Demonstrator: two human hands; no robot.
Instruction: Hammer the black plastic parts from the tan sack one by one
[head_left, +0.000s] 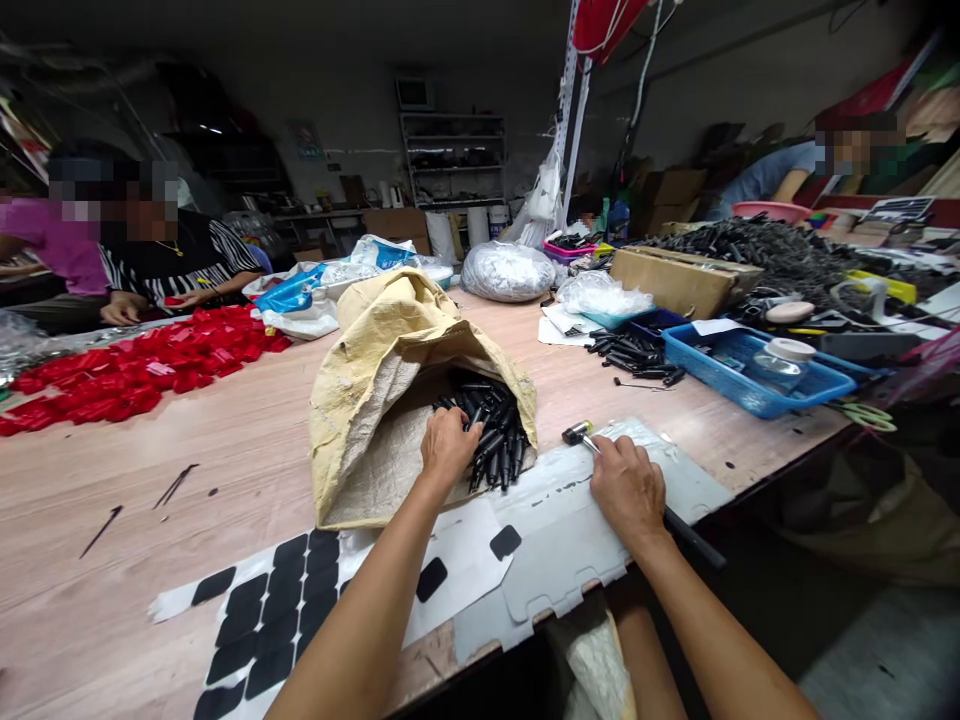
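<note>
A yellow woven sack (345, 400) lies on its side with its mouth toward me, and black stick-shaped parts (499, 440) spill from it. My left hand (448, 445) is at the sack's mouth, fingers curled among those parts; its fingertips are partly hidden. In my right hand (628, 490) is a small hammer (697, 540), closed around its shaft, with the dark handle sticking out toward me. The hammer's head (577, 432) rests over a grey board (555, 540). Sheets of black rounded-square pads (274, 610) lie on the table in front of the sack.
Red pieces (187, 355) are heaped at the left, where a person (180, 260) sits. A blue basket (757, 375) holding a jar stands at the right, near more black parts (637, 355) and a cardboard box (675, 280). The table edge runs close to me.
</note>
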